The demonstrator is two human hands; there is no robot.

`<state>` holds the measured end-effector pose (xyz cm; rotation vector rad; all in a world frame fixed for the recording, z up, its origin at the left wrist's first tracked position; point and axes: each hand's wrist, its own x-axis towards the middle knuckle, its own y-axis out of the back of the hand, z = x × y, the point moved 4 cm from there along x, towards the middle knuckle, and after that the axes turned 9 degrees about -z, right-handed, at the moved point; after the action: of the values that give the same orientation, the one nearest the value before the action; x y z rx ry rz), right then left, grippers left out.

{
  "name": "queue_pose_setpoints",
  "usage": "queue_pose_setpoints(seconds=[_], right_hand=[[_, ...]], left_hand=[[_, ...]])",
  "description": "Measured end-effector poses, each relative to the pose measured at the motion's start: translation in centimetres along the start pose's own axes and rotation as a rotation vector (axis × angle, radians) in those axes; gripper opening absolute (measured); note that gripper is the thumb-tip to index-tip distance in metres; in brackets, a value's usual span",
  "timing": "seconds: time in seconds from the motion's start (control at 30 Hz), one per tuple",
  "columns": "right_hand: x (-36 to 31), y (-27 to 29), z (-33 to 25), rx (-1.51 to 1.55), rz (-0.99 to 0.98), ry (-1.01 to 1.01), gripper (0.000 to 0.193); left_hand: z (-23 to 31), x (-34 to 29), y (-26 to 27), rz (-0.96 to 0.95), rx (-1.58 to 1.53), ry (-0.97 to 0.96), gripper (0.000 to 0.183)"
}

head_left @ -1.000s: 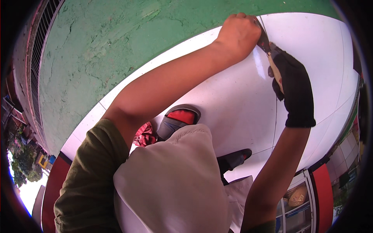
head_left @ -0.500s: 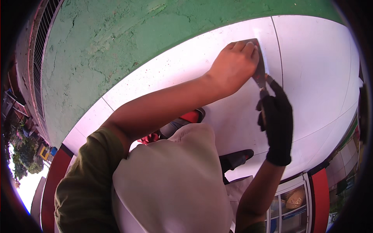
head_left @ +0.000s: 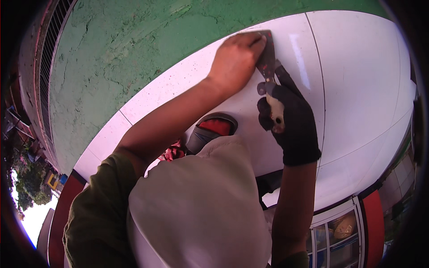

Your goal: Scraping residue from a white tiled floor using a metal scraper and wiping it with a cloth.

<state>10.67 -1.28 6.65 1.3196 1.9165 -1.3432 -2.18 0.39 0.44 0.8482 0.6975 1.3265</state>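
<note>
Mid-scrape — our gloved right hand point(head_left: 288, 123) grips the scraper point(head_left: 268, 62); bare left hand point(head_left: 237, 60) presses its blade flat on the white panel point(head_left: 357, 89). Next stroke needs steady pressure.

Bare left hand point(head_left: 237, 56) presses the scraper blade point(head_left: 267, 58) onto the white panel point(head_left: 357, 80) — gloved right hand point(head_left: 290, 120) closed around its handle.

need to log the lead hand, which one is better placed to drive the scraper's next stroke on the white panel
Right, probably. The gloved right hand is wrapped around the scraper handle, so it steers the tool. The bare left hand only presses fingertips on the blade against the white panel.
</note>
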Motion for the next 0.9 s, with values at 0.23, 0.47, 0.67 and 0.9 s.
queue_pose_setpoints(seconds=[0.23, 0.47, 0.67, 0.9], right_hand=[[-0.4, 1.2, 0.9, 0.232, 0.0, 0.004, 0.037], [-1.7, 1.7, 1.5, 0.074, -0.038, 0.042, 0.029], [-0.3, 1.5, -0.2, -0.218, -0.036, 0.091, 0.025], [0.2, 1.6, -1.0, 0.056, -0.018, 0.013, 0.046]], left_hand=[[0.8, -0.5, -0.4, 0.028, -0.039, -0.022, 0.045], [1.8, -1.3, -0.6, -0.005, -0.007, -0.062, 0.043], [0.8, 0.4, -0.9, -0.017, 0.018, -0.025, 0.042], [0.8, 1.2, -0.6, 0.025, 0.014, -0.035, 0.041]])
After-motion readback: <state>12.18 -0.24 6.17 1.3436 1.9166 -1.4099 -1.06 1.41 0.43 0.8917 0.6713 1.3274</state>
